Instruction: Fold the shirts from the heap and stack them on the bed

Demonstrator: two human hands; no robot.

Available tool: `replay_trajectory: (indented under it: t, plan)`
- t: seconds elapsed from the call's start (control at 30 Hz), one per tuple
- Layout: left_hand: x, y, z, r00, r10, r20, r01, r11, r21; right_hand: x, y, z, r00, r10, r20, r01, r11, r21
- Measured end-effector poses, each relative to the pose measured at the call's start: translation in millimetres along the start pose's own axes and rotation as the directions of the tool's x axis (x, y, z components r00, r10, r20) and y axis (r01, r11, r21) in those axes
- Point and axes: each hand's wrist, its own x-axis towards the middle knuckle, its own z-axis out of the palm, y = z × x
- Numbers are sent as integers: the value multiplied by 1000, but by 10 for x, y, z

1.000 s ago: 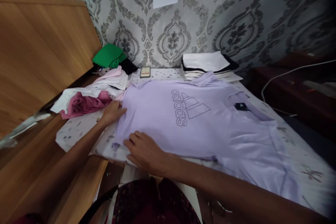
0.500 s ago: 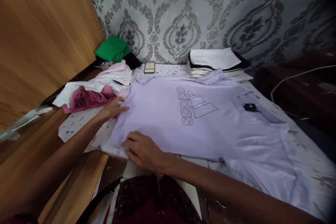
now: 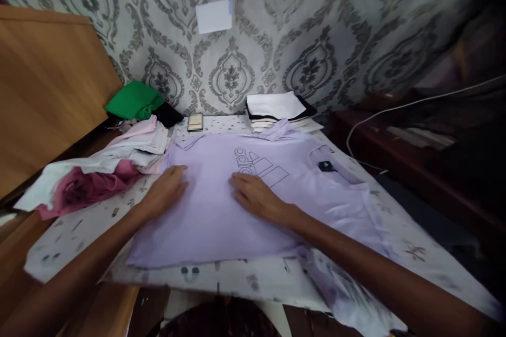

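Note:
A lilac t-shirt (image 3: 205, 226) with a black outlined logo lies spread out, its collar towards the right and its hem towards the left. My left hand (image 3: 166, 189) is over the shirt near the hem end, fingers stretched forward and somewhat blurred. Over the middle of the shirt, just beside the printed letters, is my right hand (image 3: 259, 197), palm down with its fingers extended. It covers part of the logo. Neither hand grips the fabric. The near sleeve hangs past the front edge, partly hidden by my right forearm.
The shirt rests on a white patterned cloth (image 3: 221, 274). Crumpled white clothes (image 3: 106, 155), a maroon garment (image 3: 95, 184) and a green one (image 3: 136, 100) lie at left. A folded stack (image 3: 276, 106) and a small framed card (image 3: 195, 121) stand at the back. A cable (image 3: 379, 112) runs at right.
My right hand has moved from the near hem corner up to the shirt's middle. My left hand has come onto the shirt. The camera view has shifted upward and right.

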Motion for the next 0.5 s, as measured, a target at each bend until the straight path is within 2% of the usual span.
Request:
replay_trajectory:
  t: [0.1, 0.17, 0.27, 0.37, 0.43, 0.5]
  plan:
    - [409, 258, 272, 970, 232, 79, -217, 963, -159, 10, 483, -57, 992, 109, -65, -115, 988, -106]
    - [627, 290, 383, 956, 266, 124, -243, 955, -172, -16, 787, -112, 985, 137, -102, -152, 977, -152]
    - [847, 52, 421, 981, 125, 145, -111, 989, -100, -76, 1257, -248, 958, 234, -165, -263, 948, -179]
    - [979, -314, 367, 996, -55, 69, 55, 998, 0, -76, 1664, -420, 883, 422, -205, -459, 867, -195]
    - [1059, -451, 314, 996, -93, -3, 93, 993, 74, -4, 1845, -522, 833, 510, -215, -550, 805, -222]
    - [1164, -453, 260, 994, -91, -65, 101, 979, 178, 125, 1962, -598, 814, 537, -224, -580, 777, -246]
